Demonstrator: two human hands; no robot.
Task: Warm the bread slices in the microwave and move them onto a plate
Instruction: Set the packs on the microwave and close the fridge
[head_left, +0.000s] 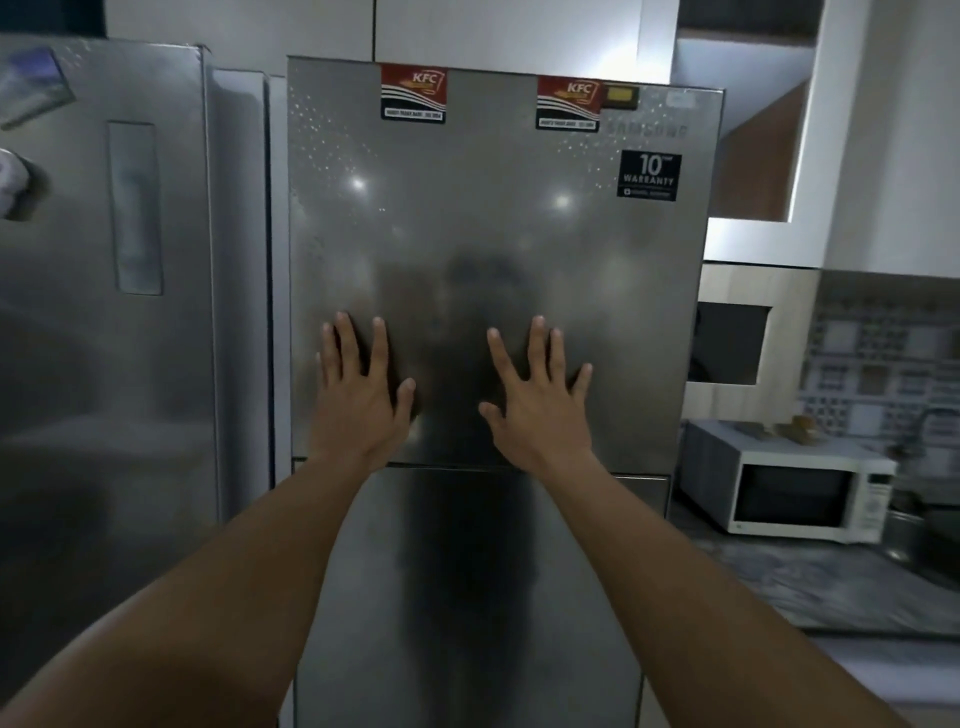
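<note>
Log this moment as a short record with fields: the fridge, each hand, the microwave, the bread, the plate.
fridge: silver, upper and lower doors shut, two red stickers at the top
left hand: fingers spread, flat on the upper door
right hand: the same, beside it on that door
microwave: white, door shut, on the counter to the right
bread: none in view
plate: none in view

The fridge door (493, 249) bears "KFC" stickers (414, 93), "SAMSUNG", and "10 WARRANTY".
</note>
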